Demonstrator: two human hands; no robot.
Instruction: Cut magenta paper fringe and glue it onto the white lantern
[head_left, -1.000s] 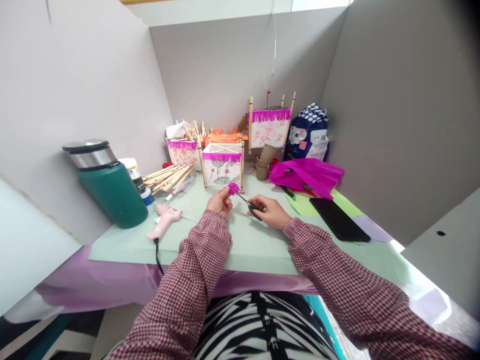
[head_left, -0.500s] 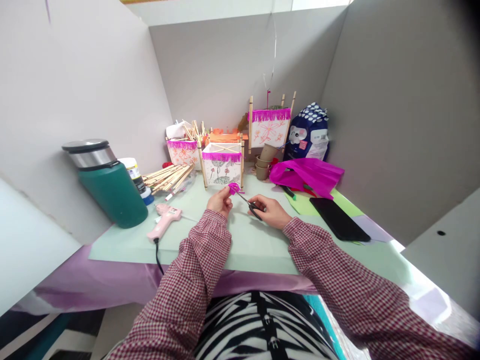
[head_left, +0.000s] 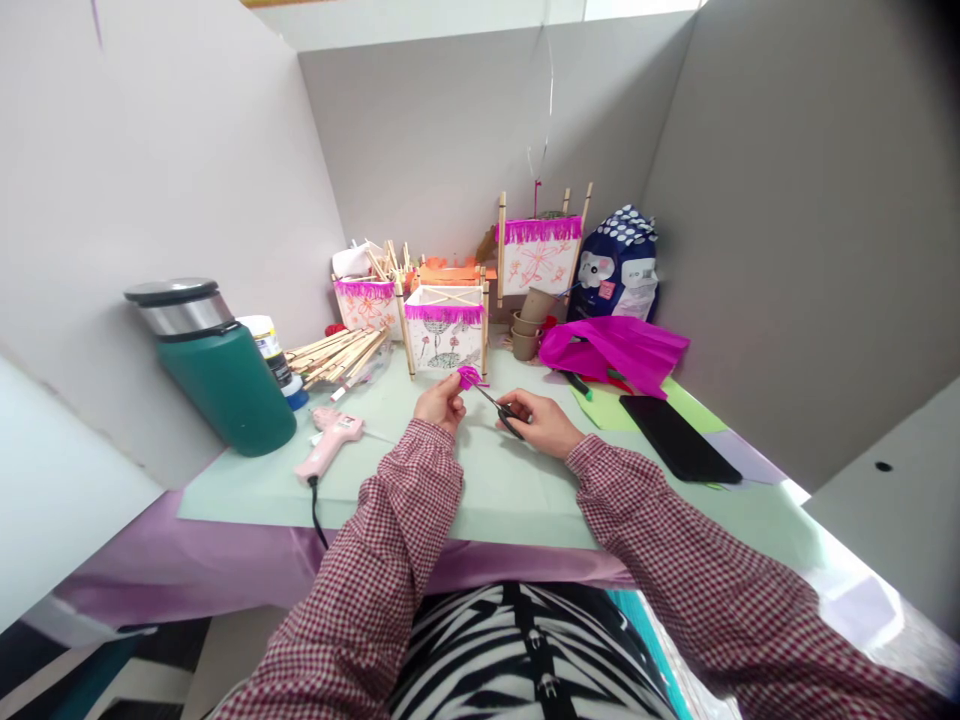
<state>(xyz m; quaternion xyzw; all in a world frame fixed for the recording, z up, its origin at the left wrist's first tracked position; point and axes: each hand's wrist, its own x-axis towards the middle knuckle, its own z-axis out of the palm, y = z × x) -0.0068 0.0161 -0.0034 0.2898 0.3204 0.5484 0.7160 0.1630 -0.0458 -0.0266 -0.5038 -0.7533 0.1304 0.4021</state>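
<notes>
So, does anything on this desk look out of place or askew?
Mildly, yes. The top brown cup sits tilted on the stack of cups, and the large magenta sheet lies rumpled beyond the right hand. The green bottle leans too, though that may just be lens distortion. I see no spill.

L hand point(head_left: 439, 403) pinches magenta paper point(head_left: 468, 377); R hand point(head_left: 544, 424) holds scissors point(head_left: 510, 421), blades at the paper. Lantern point(head_left: 445, 345) w/ magenta fringe stands just behind. 2nd lantern point(head_left: 538, 268) farther back, to the R, wire point(head_left: 550, 90) above. L side: green bottle point(head_left: 221, 390), pink glue gun point(head_left: 330, 447) lying on table cover point(head_left: 517, 505), sticks point(head_left: 341, 355) in a pile. R side: pots point(head_left: 525, 340) stacked, magenta sheet point(head_left: 622, 350), black phone point(head_left: 679, 440), blue bag point(head_left: 616, 265) at back.
</notes>
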